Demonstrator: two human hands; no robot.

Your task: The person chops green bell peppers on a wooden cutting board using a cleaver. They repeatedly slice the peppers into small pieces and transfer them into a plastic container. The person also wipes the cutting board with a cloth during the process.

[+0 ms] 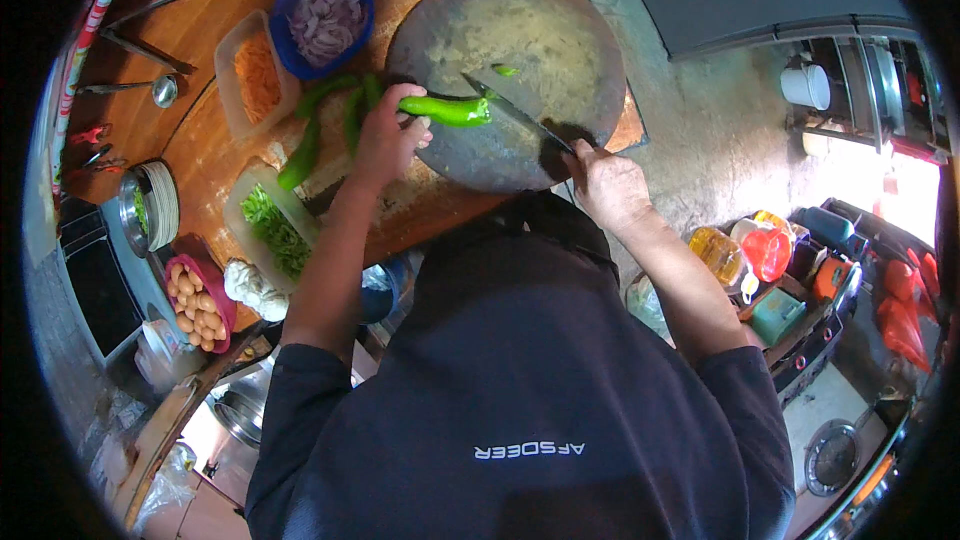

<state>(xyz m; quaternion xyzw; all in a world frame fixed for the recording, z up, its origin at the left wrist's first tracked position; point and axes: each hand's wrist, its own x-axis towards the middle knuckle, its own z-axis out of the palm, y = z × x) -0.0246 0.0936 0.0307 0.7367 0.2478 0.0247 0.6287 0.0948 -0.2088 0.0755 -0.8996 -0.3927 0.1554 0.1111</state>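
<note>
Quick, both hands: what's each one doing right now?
Left hand: closed on a green chili, pinning it to the round board.
Right hand: closed on the knife handle, blade at the chili.

A single view, taken from a wide fisheye camera worn on the person's head, looks steeply down over the dark-shirted chest and both forearms, which enter from the lower edge. The wooden table (200, 155) fills the upper left, with the round chopping board (545, 40) near the top centre, at arm's reach from the lens. Straight edges bend toward the dark circular rim. The grey floor (700, 130) falls away at right, farther below.
</note>
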